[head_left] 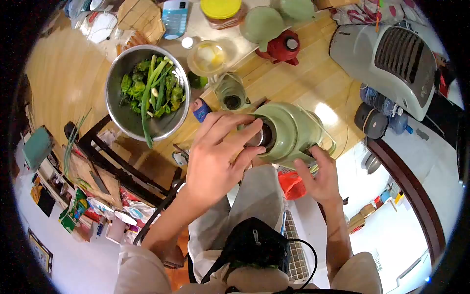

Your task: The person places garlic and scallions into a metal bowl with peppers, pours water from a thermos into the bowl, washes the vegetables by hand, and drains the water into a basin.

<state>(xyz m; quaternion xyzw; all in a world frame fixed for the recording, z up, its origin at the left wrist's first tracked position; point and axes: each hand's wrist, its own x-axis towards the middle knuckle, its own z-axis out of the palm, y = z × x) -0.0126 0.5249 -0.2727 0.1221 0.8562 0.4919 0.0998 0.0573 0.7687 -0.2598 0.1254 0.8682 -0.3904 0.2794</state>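
A light green, round-bodied appliance or vessel [289, 133] lies tipped at the table's near edge, its round dark opening facing left. Its exact kind is unclear. My left hand [218, 154] reaches across to that opening, with thumb and fingers bent around a dark, silvery round piece [259, 136] there. At the lower right, my right hand [320, 177] grips the green body near its base, thumb and forefinger against it. Just beyond stands a clear greenish jug [230, 92] with a dark bottom. A small blue-wrapped item [199, 110] lies beside my left fingertips.
A steel bowl [113, 105] of green peppers and scallions stands at left. Behind are a glass bowl [208, 58], a red pot-like item [284, 49], a yellow-lidded jar [220, 9] and a green lid-like piece [262, 24]. A grey-white appliance [357, 54] sits at right.
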